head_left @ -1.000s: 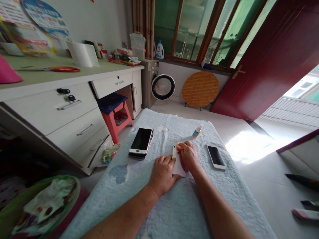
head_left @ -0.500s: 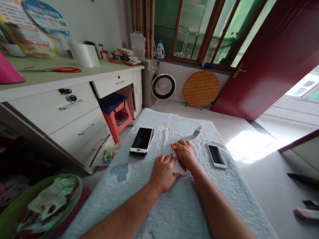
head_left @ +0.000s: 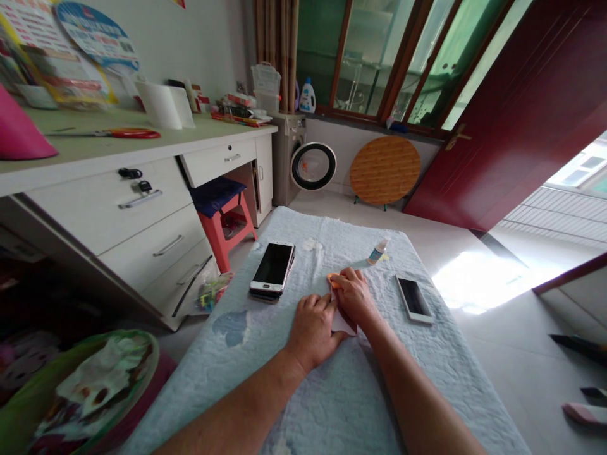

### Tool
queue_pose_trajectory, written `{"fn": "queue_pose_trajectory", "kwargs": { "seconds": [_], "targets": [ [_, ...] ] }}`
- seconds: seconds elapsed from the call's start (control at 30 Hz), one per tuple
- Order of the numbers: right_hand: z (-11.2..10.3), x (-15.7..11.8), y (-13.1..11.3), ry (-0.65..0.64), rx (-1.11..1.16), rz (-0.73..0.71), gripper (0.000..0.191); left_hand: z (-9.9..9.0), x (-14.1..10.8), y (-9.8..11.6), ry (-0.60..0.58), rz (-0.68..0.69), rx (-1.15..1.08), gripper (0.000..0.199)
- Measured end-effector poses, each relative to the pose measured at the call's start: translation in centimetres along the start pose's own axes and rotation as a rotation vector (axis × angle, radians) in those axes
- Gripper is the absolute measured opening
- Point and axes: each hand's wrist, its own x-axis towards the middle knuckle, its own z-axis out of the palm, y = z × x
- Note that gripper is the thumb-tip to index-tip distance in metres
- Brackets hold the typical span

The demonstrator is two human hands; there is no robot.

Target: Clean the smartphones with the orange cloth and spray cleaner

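Observation:
On the bed-like padded surface, my left hand [head_left: 310, 330] grips the near left side of a phone [head_left: 342, 322], which lies flat with a pale pinkish face up and is mostly covered by both hands. My right hand [head_left: 355, 296] presses a small orange cloth [head_left: 334, 280] onto its far end, fingers curled over it. Just beyond my right hand stands a small clear spray bottle [head_left: 378, 251] with a blue label. A white phone [head_left: 414, 299] with a dark screen lies to the right. Left of my hands is a stack of phones [head_left: 272, 266], the top one white-framed.
A pale blue quilted cover [head_left: 332, 404] lies under everything. To the left are a white desk [head_left: 142, 215], a red stool [head_left: 227, 221] and a waste bin [head_left: 154, 354]. A washing machine [head_left: 284, 158] with its door open stands at the back, near a round wooden tabletop [head_left: 385, 169].
The view has shifted slightly, so everything sits a little further right. Both hands keep nearly the same place on the phone, and slightly more of the orange cloth shows.

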Motion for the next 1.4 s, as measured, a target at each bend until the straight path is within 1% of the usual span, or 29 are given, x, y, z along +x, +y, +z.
{"fn": "queue_pose_trajectory", "kwargs": {
  "seconds": [0.1, 0.47, 0.6, 0.9, 1.07, 1.27, 1.4],
  "targets": [
    [-0.05, -0.07, -0.26, -0.009, 0.004, 0.009, 0.026, 0.0, 0.04, -0.01, -0.005, 0.003, -0.006, 0.057],
    [-0.73, -0.5, -0.19, 0.013, -0.094, 0.077, 0.027, -0.29, 0.1, 0.05, -0.015, -0.007, -0.01, 0.048],
    [-0.59, -0.6, -0.1, 0.02, -0.092, 0.057, 0.026, -0.28, 0.14, -0.01, -0.013, 0.002, -0.016, 0.048],
    [-0.82, -0.46, -0.39, -0.022, -0.065, 0.03, 0.025, -0.24, 0.11, -0.02, -0.015, 0.001, -0.013, 0.053],
    [-0.6, -0.52, -0.19, -0.008, -0.049, 0.011, 0.024, -0.09, 0.14, -0.09, 0.003, 0.015, -0.014, 0.056],
    [-0.24, -0.12, -0.02, 0.006, -0.055, 0.045, 0.026, 0.17, 0.13, -0.13, 0.007, 0.011, 0.0, 0.05],
    [-0.25, -0.11, 0.57, 0.019, -0.075, 0.078, 0.027, 0.06, 0.11, -0.09, 0.004, 0.001, 0.006, 0.047]
  ]
}}
